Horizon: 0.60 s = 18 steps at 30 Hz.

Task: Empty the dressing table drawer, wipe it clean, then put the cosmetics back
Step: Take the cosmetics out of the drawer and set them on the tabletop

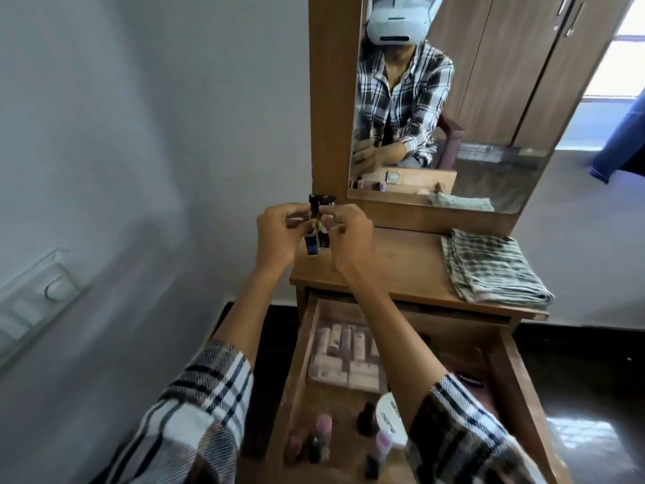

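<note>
Both hands (310, 235) pinch small dark cosmetics (316, 225) above tabletop (401, 263); drawer (506, 372) open.

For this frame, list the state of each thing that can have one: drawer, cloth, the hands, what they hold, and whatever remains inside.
drawer: pulled open, not yet emptied.
cosmetics in drawer: tubes and small bottles lying inside.
small bottles: lifted above the tabletop, held between both hands.
left hand: pinching the bottles.
right hand: pinching the bottles.
checked cloth: folded, lying on the tabletop, untouched.

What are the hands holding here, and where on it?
Both the left hand and right hand pinch a cluster of small dark cosmetic bottles around their middles, above the dressing table's left edge. Their exact number cannot be told.
</note>
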Tool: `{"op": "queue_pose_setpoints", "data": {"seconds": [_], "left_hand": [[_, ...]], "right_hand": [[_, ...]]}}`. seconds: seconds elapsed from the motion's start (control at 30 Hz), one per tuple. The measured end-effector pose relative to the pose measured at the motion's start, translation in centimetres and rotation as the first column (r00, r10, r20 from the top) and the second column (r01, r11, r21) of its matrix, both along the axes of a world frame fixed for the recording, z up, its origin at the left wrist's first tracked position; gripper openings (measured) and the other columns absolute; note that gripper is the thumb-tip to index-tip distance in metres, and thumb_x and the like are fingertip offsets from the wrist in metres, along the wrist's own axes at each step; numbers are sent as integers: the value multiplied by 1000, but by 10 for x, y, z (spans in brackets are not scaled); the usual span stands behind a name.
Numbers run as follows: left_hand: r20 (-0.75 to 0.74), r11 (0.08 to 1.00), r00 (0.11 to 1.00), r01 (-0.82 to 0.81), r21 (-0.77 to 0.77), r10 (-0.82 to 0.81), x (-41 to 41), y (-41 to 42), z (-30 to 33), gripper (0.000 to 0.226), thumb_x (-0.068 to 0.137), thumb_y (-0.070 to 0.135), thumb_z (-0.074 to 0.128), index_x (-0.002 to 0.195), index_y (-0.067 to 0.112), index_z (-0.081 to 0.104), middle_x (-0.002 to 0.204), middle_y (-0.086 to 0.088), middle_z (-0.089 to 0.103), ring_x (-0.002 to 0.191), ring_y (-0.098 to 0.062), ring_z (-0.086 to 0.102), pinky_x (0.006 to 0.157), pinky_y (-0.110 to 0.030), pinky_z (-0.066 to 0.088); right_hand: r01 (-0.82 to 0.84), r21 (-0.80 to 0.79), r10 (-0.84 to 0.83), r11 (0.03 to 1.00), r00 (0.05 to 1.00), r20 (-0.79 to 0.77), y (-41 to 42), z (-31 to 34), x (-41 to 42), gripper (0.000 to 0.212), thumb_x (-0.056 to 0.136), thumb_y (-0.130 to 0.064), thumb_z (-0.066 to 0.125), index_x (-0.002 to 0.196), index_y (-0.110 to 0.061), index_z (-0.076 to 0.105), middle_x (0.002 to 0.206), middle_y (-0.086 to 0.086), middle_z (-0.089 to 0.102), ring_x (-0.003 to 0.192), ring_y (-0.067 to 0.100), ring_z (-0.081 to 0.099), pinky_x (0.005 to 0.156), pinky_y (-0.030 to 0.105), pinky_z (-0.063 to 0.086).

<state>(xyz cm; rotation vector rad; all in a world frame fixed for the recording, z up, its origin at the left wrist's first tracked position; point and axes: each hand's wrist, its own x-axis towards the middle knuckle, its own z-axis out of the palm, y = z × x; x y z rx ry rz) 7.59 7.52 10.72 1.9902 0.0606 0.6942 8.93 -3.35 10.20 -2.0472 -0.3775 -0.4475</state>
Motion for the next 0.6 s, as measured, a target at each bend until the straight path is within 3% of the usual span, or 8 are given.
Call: {"op": "queue_pose_setpoints", "data": {"seconds": [0.07, 0.27, 0.43, 0.5, 0.6], "left_hand": [[15, 1000, 1000, -2, -16, 2, 17, 3, -5, 27, 79, -4, 68, 106, -2, 68, 103, -14, 69, 88, -19, 65, 81, -26, 53], [68, 1000, 998, 13, -27, -11, 43, 8, -18, 27, 78, -4, 69, 104, 0, 69, 101, -5, 68, 88, -14, 66, 81, -22, 55], [59, 994, 998, 20, -110, -14, 38, 8, -39, 32, 79, -1, 68, 111, 6, 67, 107, -7, 70, 94, -11, 67, 85, -30, 56], [35, 993, 998, 50, -110, -46, 35, 8, -47, 36, 80, -2, 67, 115, 7, 65, 111, -5, 68, 99, -11, 65, 86, -30, 55], [-11, 994, 999, 52, -96, -53, 35, 10, -54, 37, 80, -2, 67, 115, 7, 64, 113, -4, 67, 99, -8, 64, 88, -23, 53]], "right_hand": [[-13, 54, 14, 998, 1000, -24, 5, -5, 19, 30, 90, 5, 47, 113, -1, 66, 114, 23, 59, 104, 32, 56, 80, 13, 38], [3, 72, -3, 997, 1000, -12, 13, -22, 38, 28, 88, 6, 48, 109, 4, 67, 111, 24, 60, 103, 34, 56, 81, 20, 39], [-39, 87, 38, 995, 999, 20, 15, -34, 37, 30, 86, 9, 50, 112, 7, 64, 112, 28, 58, 103, 38, 56, 76, 9, 35], [-54, 47, 54, 997, 999, 11, 14, -39, 37, 39, 85, 10, 50, 122, 1, 60, 112, 24, 57, 100, 33, 56, 78, 8, 34], [-39, -90, 36, 995, 999, -33, 10, -46, 35, 59, 87, 11, 42, 139, -17, 46, 103, 3, 46, 80, 3, 43, 72, -1, 34]]}}
